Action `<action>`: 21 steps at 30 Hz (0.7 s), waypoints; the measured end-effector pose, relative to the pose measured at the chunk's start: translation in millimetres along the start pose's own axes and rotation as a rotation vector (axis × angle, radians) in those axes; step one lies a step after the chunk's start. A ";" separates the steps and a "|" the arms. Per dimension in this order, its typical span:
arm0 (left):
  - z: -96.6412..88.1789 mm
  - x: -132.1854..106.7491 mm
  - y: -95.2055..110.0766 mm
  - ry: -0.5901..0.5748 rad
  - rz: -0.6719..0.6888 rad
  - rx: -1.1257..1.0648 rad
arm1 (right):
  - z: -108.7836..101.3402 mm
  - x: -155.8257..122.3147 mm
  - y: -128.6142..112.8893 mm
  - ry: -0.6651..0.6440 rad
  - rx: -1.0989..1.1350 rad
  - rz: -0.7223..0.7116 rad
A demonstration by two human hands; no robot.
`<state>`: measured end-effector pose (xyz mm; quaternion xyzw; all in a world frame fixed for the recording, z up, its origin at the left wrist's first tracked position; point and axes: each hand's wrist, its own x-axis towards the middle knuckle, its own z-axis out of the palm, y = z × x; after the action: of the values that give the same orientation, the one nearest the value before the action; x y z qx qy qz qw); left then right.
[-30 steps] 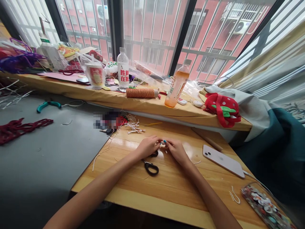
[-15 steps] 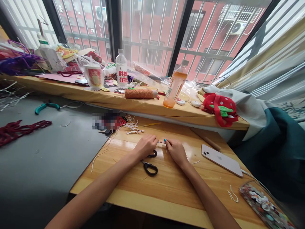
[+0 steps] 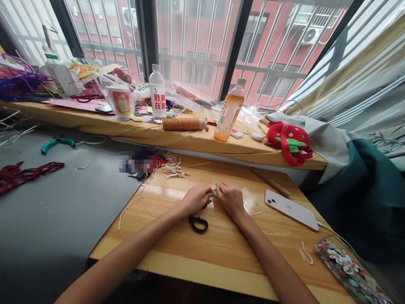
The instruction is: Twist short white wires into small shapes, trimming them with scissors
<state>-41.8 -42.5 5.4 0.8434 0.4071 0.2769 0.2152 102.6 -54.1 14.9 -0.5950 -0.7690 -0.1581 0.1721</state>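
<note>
My left hand (image 3: 196,198) and my right hand (image 3: 230,198) meet fingertip to fingertip over the wooden table (image 3: 221,249). Both are closed in a pinch on a tiny piece between them, too small to name. Black-handled scissors (image 3: 198,222) lie on the table just under my left hand, partly covered by it. A heap of short white cord scraps (image 3: 175,170) lies farther back, beyond my hands.
A white phone (image 3: 291,209) lies to the right, a box of buttons (image 3: 351,272) at the front right corner. On the yellow ledge (image 3: 158,133) stand a water bottle (image 3: 157,93), an orange drink bottle (image 3: 228,110), a thread spool (image 3: 183,123) and a strawberry pouch (image 3: 289,141). Teal pliers (image 3: 57,143) and red cord (image 3: 25,173) lie on the grey surface.
My hands have drawn closer together, the fingertips now touching, and shifted slightly toward me. The view has drifted a little to the right.
</note>
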 end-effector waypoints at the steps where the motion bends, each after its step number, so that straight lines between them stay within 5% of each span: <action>1: 0.0 -0.4 0.7 -0.018 0.002 0.013 | 1.1 0.4 1.3 0.002 0.021 0.025; 16: -11.1 -1.4 2.3 -0.071 0.145 0.121 | 3.1 5.5 12.3 0.073 0.500 0.244; 21: -14.5 -1.6 -11.0 -0.030 0.088 0.175 | 5.6 4.8 18.8 0.023 0.677 0.272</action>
<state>-58.2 -35.5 9.4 0.8801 0.3891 0.2368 0.1341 119.3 -43.0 12.8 -0.5993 -0.6897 0.1229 0.3873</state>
